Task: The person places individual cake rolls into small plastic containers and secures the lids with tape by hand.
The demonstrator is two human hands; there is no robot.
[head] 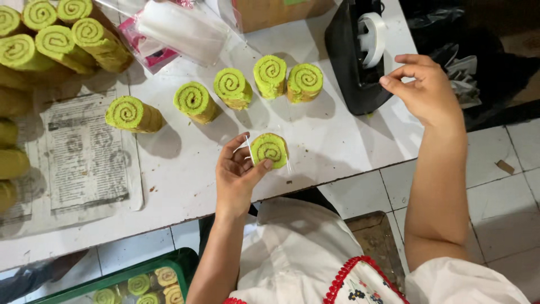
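Green swirl roll slice (270,149) in a clear wrapper, pinched between thumb and fingers (264,165) of the left hand (239,177) just above the white surface (332,141). Its spiral face points up toward the camera; its short axis runs roughly vertical. The right hand (424,90) hovers beside the black tape dispenser (357,53), fingertips pinched narrow, with no tape visible between them. Risk: a loose pinch could let the slice slide from its open wrapper; pressure could crush it. Five unwrapped slices (233,87) lie beyond the fingers.
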